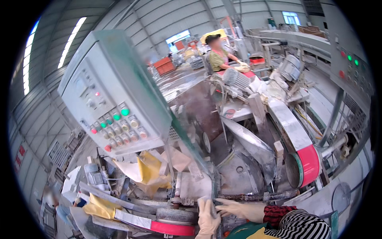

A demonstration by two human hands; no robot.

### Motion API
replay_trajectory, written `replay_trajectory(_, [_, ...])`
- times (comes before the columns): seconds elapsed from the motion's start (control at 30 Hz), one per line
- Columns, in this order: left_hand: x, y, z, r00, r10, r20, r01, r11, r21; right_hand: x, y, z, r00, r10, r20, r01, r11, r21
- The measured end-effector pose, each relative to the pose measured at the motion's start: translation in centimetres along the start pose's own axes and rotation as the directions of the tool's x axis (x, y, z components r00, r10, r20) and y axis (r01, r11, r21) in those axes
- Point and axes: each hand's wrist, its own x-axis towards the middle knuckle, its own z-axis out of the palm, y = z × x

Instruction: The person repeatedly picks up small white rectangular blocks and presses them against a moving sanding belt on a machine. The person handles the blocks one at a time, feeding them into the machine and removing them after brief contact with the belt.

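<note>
Both gloved hands press a pale tile

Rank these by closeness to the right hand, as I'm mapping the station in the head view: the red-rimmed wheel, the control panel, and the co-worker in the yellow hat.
1. The red-rimmed wheel, just up and right of the right hand.
2. The control panel, higher, to the left.
3. The co-worker, far back at the top, by another machine.
</note>
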Motion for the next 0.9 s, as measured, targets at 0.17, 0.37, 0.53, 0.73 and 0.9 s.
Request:
replay_trajectory(0.17, [2.1,4.8,1.3,0.973,0.158,0.171,-0.168,0.985,0.045,-1.6,-3.3,1.6,0.886,-0.435,-0.163,0.413,0.898,-0.150])
replay_trajectory(0.37, [2.7,-3.6,-2.4,0.959,0.236,0.160,-0.274,0.914,0.299,-5.9,-4.9,-8.5,0.497,-0.438,-0.749,0.586,0.806,-0.083])
replay_trajectory(0.53, [-4.1,-14.1,-10.3,0.922,-0.364,-0.130,0.350,0.647,0.677,-11.9,-7.3,-21.4,-0.080,-0.412,-0.908,0.603,0.705,-0.373])
replay_trajectory(0.73, [-10.7,-20.2,-10.0,0.896,-0.423,-0.138,0.380,0.566,0.732,-17.5,-8.5,-30.8,-0.313,-0.272,-0.910,0.546,0.732,-0.407])
replay_trajectory(0.9, [-10.3,-21.1,-10.0,0.844,-0.525,-0.105,0.436,0.560,0.704,-17.7,-8.1,-36.3,-0.452,-0.233,-0.861,0.449,0.775,-0.445])
